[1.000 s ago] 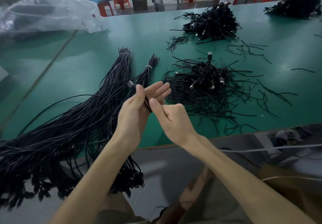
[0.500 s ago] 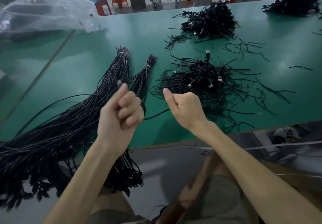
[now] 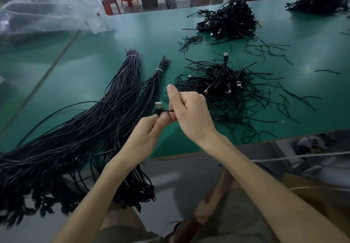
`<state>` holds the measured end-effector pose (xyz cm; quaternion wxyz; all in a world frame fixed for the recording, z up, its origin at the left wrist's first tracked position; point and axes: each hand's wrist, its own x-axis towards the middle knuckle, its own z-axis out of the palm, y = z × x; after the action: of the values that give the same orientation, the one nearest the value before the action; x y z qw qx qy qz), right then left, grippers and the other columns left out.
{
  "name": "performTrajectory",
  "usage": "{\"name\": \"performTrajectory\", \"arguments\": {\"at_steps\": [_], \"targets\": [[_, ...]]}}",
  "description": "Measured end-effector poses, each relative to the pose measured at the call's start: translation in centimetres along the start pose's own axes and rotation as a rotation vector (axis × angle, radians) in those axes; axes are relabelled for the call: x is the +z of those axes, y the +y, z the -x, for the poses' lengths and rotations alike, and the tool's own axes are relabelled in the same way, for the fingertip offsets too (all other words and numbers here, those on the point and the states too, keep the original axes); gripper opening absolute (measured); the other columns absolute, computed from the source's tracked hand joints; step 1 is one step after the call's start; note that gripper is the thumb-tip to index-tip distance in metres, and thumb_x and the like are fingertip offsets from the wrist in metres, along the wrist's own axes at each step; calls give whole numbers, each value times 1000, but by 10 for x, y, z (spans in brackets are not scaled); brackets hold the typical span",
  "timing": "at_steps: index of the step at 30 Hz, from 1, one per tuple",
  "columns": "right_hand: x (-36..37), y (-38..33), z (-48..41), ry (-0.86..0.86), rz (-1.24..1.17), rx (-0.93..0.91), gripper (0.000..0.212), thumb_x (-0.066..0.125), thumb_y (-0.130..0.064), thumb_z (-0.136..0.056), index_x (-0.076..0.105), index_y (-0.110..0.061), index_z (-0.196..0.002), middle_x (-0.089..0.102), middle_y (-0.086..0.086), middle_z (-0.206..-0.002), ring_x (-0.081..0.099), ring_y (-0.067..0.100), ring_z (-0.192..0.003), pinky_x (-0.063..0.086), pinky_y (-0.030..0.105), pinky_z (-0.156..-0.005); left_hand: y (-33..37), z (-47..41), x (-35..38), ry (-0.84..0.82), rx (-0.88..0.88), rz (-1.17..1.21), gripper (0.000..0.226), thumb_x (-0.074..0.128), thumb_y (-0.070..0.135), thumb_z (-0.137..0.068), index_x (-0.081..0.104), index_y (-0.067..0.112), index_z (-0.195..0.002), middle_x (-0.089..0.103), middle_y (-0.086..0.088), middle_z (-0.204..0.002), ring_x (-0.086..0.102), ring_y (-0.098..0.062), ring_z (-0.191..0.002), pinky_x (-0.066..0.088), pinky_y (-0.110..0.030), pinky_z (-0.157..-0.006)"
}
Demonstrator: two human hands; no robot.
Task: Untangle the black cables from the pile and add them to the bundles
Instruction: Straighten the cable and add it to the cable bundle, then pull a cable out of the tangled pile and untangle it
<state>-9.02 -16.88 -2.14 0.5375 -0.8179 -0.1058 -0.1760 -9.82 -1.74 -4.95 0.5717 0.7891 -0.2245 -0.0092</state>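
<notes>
My left hand [image 3: 149, 134] and right hand [image 3: 191, 116] both pinch one USB cable [image 3: 158, 106] near the table edge. Beyond lie two tied bundles [image 3: 130, 83]; the tangled pile [image 3: 223, 85] and farther heap [image 3: 229, 21] look largely unsorted.

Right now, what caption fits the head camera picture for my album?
Left hand and right hand hold a black cable over the green table.

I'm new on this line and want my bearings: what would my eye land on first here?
First, the hands at centre: the left hand and right hand both grip one black cable by its plug end. Left of them, long tied bundles fan across the green table; to the right lies a tangled pile.
</notes>
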Motion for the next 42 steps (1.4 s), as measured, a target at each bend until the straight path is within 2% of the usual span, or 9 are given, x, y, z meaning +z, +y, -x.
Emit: {"name": "performTrajectory", "arguments": {"at_steps": [1, 4, 6, 10, 16, 20, 23, 29, 42], "targets": [[1, 0, 4, -11, -9, 6, 67, 41, -37, -111, 55, -3, -55, 55, 1, -47, 54, 10, -44, 47, 34, -52, -1, -1, 1, 29, -24, 118, 48, 34, 36, -110, 76, 20, -94, 69, 7, -76, 60, -23, -105, 43, -13, -65], [8, 1, 16, -88, -21, 0, 65, 39, -39, -111, 56, -12, -54, 49, -8, -43, 48, 11, -41, 40, 31, -52, 3, -6, 3, 57, -125, 596, 56, 33, 44, -109, 71, 6, -121, 73, -8, -126, 64, -19, -126, 49, -24, -104], [15, 4, 25, -137, -8, 18, 65, 39, -40, -111, 55, -15, -54, 46, -11, -41, 47, 10, -41, 36, 27, -53, 8, -11, 3, 98, -169, 816, 55, 34, 44, -108, 59, 3, -135, 65, -13, -139, 59, -24, -133, 51, -29, -104], [20, 11, 33, -190, -27, 88, 63, 42, -47, -109, 58, -17, -55, 53, -11, -47, 52, 9, -46, 37, 26, -59, 18, -13, -4, 179, -218, 961, 38, 44, 45, -103, 69, 16, -103, 70, 0, -95, 72, -18, -95, 58, -34, -61], [13, 10, 25, -359, 38, 157, 44, 48, -59, -102, 53, -20, -121, 64, -8, -70, 58, 2, -58, 43, 26, -61, 23, -9, -10, 201, -228, 1102, 39, 38, 42, -108, 53, 23, -78, 48, 11, -66, 61, -11, -68, 48, -30, -86], [13, 7, 19, -433, -144, 183, 40, 66, -26, -100, 50, -30, -136, 71, -7, -99, 69, 9, -71, 56, 25, -69, 16, -4, -5, 95, -237, 850, 45, 40, 48, -106, 57, 25, -72, 64, 2, -74, 65, -16, -73, 44, -33, -57], [11, 13, 14, -389, -282, 253, 36, 74, -5, -90, 65, -18, -122, 70, -5, -87, 68, 10, -75, 53, 27, -64, 17, -3, -5, 1, -200, 795, 43, 41, 43, -106, 62, 24, -73, 68, 1, -78, 73, -22, -90, 51, -30, -60], [11, 19, 22, -248, -357, 206, 43, 82, -9, -77, 75, -24, -117, 78, -3, -106, 73, 15, -107, 57, 46, -99, 17, -2, -21, -144, -147, 699, 30, 49, 22, -103, 76, 11, -98, 72, -20, -118, 66, -34, -120, 56, -36, -98], [8, 7, 25, -64, -214, 119, 33, 86, -13, -80, 68, -17, -108, 71, -8, -97, 66, 12, -92, 55, 36, -86, 15, 4, -16, 202, -10, 152, 14, 65, 14, -93, 76, 6, -90, 66, -16, -103, 67, -28, -105, 53, -32, -92]]}}
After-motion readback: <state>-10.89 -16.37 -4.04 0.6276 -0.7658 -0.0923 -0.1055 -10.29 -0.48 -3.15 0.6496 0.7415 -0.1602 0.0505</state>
